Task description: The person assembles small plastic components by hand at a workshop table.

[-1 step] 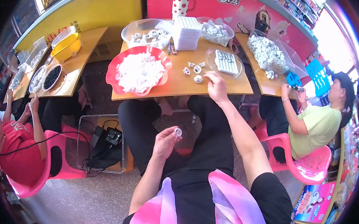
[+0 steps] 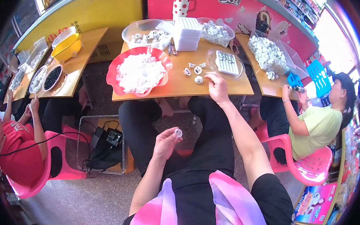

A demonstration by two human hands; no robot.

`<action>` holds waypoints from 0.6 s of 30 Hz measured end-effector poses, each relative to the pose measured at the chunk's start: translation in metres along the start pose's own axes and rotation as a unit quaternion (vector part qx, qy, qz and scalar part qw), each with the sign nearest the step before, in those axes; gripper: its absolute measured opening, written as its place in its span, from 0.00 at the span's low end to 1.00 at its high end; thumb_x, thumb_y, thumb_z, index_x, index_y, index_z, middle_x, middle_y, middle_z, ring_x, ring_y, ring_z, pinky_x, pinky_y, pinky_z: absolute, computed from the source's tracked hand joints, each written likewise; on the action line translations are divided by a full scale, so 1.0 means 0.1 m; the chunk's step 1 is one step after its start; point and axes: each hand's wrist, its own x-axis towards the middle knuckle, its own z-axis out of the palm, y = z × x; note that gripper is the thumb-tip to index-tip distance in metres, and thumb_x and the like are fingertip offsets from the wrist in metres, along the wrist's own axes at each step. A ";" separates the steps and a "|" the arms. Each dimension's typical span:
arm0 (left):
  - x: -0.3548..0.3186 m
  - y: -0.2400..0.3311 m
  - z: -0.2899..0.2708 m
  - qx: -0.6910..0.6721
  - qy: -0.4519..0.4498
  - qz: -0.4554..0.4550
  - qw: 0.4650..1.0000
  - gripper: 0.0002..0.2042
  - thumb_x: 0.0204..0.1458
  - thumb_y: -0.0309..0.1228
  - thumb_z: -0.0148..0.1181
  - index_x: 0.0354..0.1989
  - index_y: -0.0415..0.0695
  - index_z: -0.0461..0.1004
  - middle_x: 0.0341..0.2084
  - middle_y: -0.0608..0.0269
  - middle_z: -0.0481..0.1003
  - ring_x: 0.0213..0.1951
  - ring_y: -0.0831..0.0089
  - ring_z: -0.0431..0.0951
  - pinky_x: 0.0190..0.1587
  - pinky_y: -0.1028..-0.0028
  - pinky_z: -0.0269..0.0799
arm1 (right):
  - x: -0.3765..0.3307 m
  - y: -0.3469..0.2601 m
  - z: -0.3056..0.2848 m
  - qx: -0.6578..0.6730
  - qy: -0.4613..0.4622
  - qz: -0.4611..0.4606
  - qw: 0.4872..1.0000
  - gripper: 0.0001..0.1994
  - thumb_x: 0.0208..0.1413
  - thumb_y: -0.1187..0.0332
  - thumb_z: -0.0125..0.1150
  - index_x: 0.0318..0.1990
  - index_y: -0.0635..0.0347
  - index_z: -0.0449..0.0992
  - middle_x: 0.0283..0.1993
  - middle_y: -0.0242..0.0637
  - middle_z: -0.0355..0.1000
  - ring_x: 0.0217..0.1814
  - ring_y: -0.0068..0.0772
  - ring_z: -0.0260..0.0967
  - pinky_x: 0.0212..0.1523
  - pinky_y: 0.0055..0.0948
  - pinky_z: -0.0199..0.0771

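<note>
My left hand (image 2: pixel 165 142) is over my lap and pinches a small white round piece (image 2: pixel 178 133) between its fingertips. My right hand (image 2: pixel 217 86) reaches onto the wooden table (image 2: pixel 178 82), fingers curled down beside a few small white pieces (image 2: pixel 195 71) lying loose there. A red wavy-rimmed bowl (image 2: pixel 139 74) heaped with white pieces stands at the left of the table. A clear plastic tray (image 2: pixel 226 62) with rows of small parts lies just beyond my right hand.
A stack of white trays (image 2: pixel 187 34), two clear bowls of white pieces (image 2: pixel 145 33) and a dotted cup (image 2: pixel 180 4) stand at the back. A person in green (image 2: pixel 317 125) sits at right, a person in red (image 2: pixel 17 149) at left. A black bag (image 2: pixel 106 147) lies on the floor.
</note>
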 end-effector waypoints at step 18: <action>0.00 0.01 0.04 -0.007 0.013 -0.003 1.000 0.11 0.54 0.22 0.57 0.45 0.35 0.74 0.37 0.55 0.78 0.34 0.68 0.79 0.38 0.74 0.76 | 0.00 -0.02 -0.10 0.042 -0.045 0.051 0.997 0.16 0.41 0.85 0.53 0.40 0.63 0.75 0.42 0.44 0.73 0.46 0.48 0.71 0.48 0.37 0.70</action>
